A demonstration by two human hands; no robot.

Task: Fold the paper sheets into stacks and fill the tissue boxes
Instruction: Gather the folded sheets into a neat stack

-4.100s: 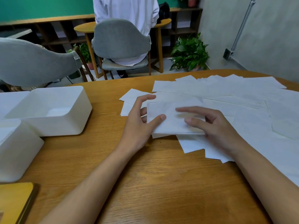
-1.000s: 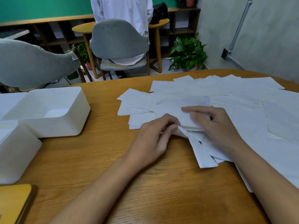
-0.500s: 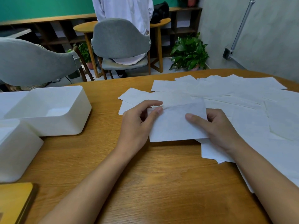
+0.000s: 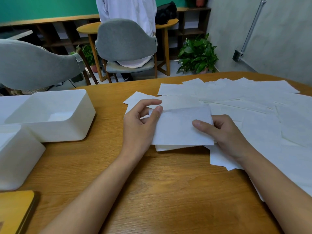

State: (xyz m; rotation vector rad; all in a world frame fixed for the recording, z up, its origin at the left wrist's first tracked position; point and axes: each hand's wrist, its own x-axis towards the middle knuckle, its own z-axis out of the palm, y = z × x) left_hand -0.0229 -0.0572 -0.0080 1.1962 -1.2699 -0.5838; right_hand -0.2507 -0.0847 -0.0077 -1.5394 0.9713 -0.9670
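Sheet [image 4: 180, 127], long axis crosswise, hangs just over the small stack [image 4: 168, 147] on the table [image 4: 168, 183], left hand [image 4: 138, 125] pinching its left end, right hand [image 4: 226, 132] its right, tissue box [image 4: 64, 129] nearer the left.

The table [image 4: 168, 191] is wood with a clear grain and a soft sheen. The paper sheets [image 4: 253, 102] on it are thin, matt and a little rough, like tissue, and the top sheet [image 4: 179, 129] looks half transparent near its upper edge. The tissue boxes [image 4: 67, 129] are white plastic, smooth and matt, and the chair [image 4: 125, 38] is covered in grey matt cloth.
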